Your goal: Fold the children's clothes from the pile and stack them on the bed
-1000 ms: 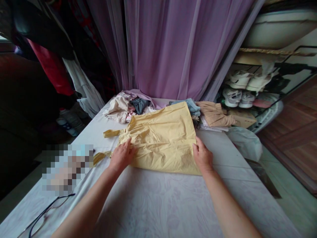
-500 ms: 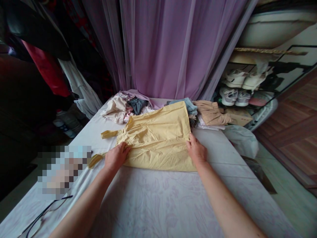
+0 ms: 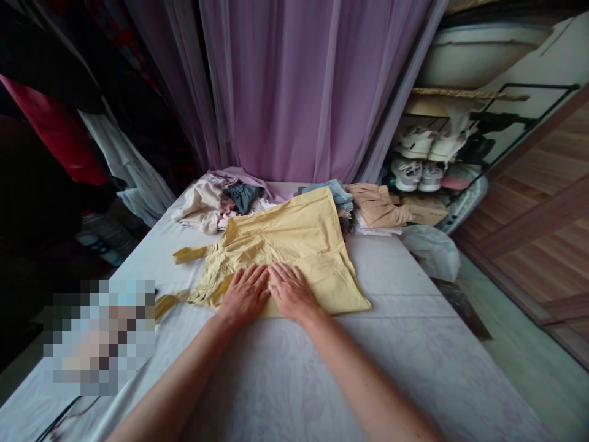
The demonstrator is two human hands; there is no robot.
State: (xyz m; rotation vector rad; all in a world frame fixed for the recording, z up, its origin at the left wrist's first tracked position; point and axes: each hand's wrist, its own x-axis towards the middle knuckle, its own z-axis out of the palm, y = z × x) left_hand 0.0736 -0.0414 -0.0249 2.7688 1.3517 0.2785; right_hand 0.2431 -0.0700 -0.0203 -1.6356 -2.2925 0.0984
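Note:
A yellow strapped garment point(image 3: 299, 230), with a row of buttons on its gathered left part, lies spread on the pale patterned cloth point(image 3: 396, 362) of the table. Two straps point(image 3: 189, 254) stick out from it to the left. My left hand point(image 3: 246, 291) rests flat on the garment near its front middle, fingers stretched forward. Right beside it, my right hand point(image 3: 291, 291) also lies flat on the fabric, thumbs close together. Neither hand grips the cloth. The part of the garment under my palms is hidden.
Behind the garment lie a heap of crumpled clothes point(image 3: 202, 205) and a stack of folded clothes point(image 3: 375, 205). Glasses point(image 3: 57, 420) and a blurred-out patch are at the left. A purple curtain point(image 3: 280, 92) hangs behind; shoes point(image 3: 411, 175) stand on a rack at right.
Both hands have let go of the garment's sides and come together flat on its front middle. The front part now lies flatter. The view has shifted slightly to the right.

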